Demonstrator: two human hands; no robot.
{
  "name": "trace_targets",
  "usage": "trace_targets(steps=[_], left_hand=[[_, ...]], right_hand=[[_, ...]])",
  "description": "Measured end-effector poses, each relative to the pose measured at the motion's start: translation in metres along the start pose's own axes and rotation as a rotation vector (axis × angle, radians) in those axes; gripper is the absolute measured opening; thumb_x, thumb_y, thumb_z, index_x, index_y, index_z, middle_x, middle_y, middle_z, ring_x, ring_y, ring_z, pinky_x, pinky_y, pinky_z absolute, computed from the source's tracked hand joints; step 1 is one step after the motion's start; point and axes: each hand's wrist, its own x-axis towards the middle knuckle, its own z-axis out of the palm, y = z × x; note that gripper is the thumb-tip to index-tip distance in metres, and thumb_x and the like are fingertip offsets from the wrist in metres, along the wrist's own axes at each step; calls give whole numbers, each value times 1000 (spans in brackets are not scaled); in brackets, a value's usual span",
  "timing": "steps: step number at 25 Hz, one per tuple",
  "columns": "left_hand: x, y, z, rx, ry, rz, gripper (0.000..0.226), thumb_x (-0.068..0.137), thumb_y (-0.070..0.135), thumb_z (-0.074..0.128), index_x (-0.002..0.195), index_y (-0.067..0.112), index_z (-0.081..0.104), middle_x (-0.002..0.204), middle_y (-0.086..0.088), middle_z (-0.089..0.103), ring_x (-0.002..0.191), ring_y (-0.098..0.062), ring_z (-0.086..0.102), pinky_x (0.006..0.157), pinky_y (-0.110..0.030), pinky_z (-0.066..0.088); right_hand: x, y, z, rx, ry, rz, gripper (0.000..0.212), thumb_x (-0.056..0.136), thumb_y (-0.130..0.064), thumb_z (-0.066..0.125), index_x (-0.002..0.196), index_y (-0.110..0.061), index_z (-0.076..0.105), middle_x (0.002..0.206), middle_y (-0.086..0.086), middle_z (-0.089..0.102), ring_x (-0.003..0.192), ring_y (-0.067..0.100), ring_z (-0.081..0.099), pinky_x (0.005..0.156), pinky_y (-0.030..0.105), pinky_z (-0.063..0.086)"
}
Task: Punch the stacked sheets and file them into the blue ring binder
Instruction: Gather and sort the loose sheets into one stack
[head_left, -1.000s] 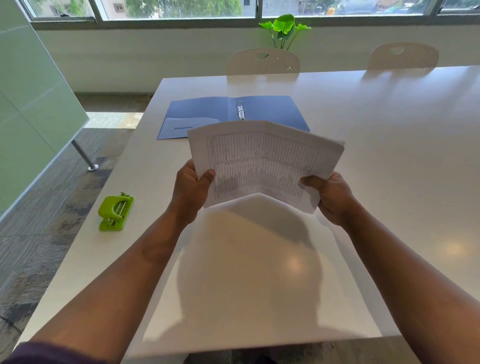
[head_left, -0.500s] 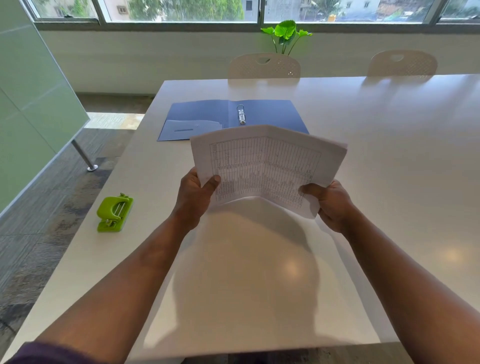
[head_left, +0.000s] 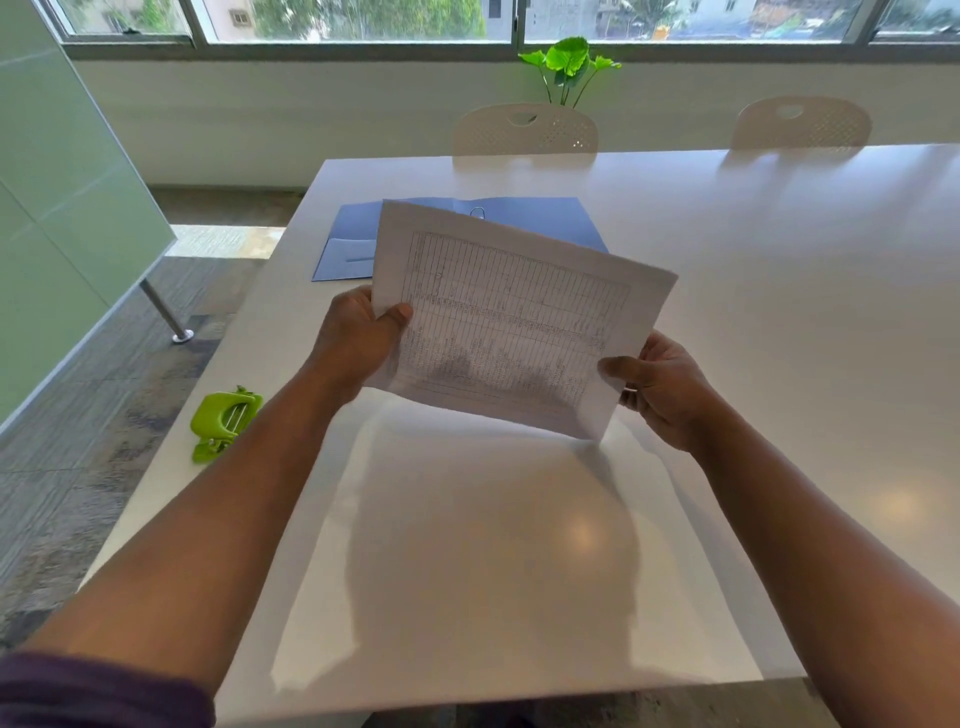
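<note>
At the far left, near the table (head_left: 779, 312) edge, the green hole punch (head_left: 224, 422) sits untouched, well apart from the paper, so no holes are made yet by my reading. Your left hand (head_left: 358, 338) grips the stack's left edge, thumb curled over the printed face and fingers hidden behind. The stacked sheets (head_left: 519, 322) are in the air above the table, between both hands. Half a second ago they bowed into a peak along the middle; now they lie flatter and are tipped, left corner high, right corner low, and they have come up enough to cover part of the blue ring binder (head_left: 545, 218), which lies open and flat behind them with only the top of its ring showing. That looks to me like squaring the stack before punching. Your right hand (head_left: 660, 384) pinches the lower right edge, thumb on the front, fingers curled behind. Next, you likely need to carry the aligned edge left to the punch; keep the sheets from fanning.
</note>
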Motion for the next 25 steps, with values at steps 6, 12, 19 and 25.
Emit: trace_targets(steps=[6,12,19,25], left_hand=[[19,22,-16,188,-173,-26,11,99,24,65,108,26,72,97,17,71,85,-4,67,64,-21,47],[24,42,-4,398,-379,9,8,98,21,67,97,25,73,98,7,74,85,-14,70,67,-28,49],[23,54,6,521,-465,65,13,96,18,68,88,26,75,85,9,77,70,-4,71,65,-27,51],[25,39,8,480,-204,181,34,86,31,80,117,31,69,121,11,69,112,-12,64,88,-32,47]], right_hand=[[4,-26,10,-544,260,-208,86,88,-13,79,158,-21,30,154,3,45,139,18,44,113,37,39],[3,-49,38,-595,-67,-141,38,90,-15,77,126,-16,64,110,5,78,97,21,75,99,49,56],[0,-33,37,-453,-256,33,12,91,-3,72,103,-6,75,103,14,77,89,24,73,90,41,58],[0,-22,28,-466,-150,54,10,94,-10,72,102,-9,76,104,11,78,94,25,75,96,47,58]])
